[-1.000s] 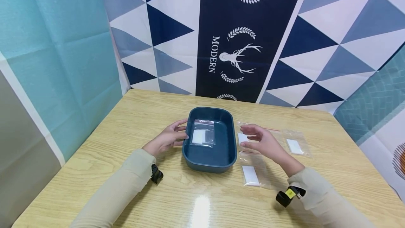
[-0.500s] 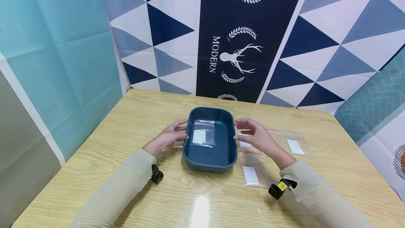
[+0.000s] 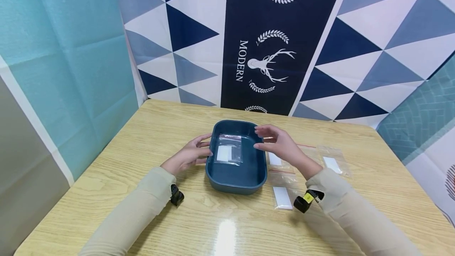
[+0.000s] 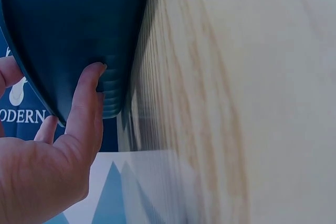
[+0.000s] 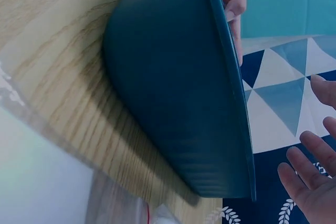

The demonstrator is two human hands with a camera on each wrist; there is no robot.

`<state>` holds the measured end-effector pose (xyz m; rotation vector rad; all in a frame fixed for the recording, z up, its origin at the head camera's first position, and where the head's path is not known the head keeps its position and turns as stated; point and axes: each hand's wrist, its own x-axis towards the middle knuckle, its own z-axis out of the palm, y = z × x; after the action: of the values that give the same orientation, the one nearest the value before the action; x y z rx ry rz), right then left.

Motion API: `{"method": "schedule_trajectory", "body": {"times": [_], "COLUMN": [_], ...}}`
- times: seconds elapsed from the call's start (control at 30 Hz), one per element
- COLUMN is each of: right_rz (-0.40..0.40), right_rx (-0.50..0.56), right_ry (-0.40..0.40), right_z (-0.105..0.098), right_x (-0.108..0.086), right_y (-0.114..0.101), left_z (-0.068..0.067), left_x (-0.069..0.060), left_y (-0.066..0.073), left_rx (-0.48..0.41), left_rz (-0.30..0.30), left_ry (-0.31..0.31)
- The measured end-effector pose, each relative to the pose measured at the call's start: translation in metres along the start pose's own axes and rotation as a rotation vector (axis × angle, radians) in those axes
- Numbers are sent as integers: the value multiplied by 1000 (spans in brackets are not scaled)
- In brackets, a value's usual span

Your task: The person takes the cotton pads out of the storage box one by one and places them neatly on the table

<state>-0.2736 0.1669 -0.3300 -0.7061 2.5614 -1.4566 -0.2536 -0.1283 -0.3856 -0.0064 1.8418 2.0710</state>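
Observation:
A dark blue tub [image 3: 245,175] stands on the table, with a clear bag [image 3: 228,152] holding a white piece lying inside. My left hand [image 3: 188,155] touches the tub's left side; in the left wrist view the fingers of the hand [image 4: 63,156] lie against its outer wall [image 4: 58,40]. At the tub's right rim, my right hand [image 3: 279,143] hovers with nothing in it. The right wrist view shows the right hand [image 5: 315,166] with spread fingers, apart from the tub's wall [image 5: 173,77].
Right of the tub lie several clear bags with white pieces: one in front [image 3: 282,197], one partly under my right hand [image 3: 275,160], one farther right [image 3: 332,165]. A patterned cloth [image 3: 192,31] hangs behind the table.
My right hand has moved left from above the bags to the tub's right rim. My left hand stays at the tub's left side.

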Motion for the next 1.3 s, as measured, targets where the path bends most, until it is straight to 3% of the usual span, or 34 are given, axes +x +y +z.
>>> {"method": "schedule_trajectory", "body": {"times": [0.37, 0.87, 1.3], "right_rz": [-37, 31, 73], "right_rx": [-18, 8, 54], "right_ry": [8, 30, 39], "right_z": [7, 18, 30], "right_x": [19, 46, 69], "right_y": [-11, -27, -28], "left_z": [0, -1, 0], "left_x": [1, 2, 4], "left_y": [-1, -2, -1], "left_rx": [-1, -9, 2], "left_rz": [-4, -8, -27], "left_ry": [0, -1, 38]}}
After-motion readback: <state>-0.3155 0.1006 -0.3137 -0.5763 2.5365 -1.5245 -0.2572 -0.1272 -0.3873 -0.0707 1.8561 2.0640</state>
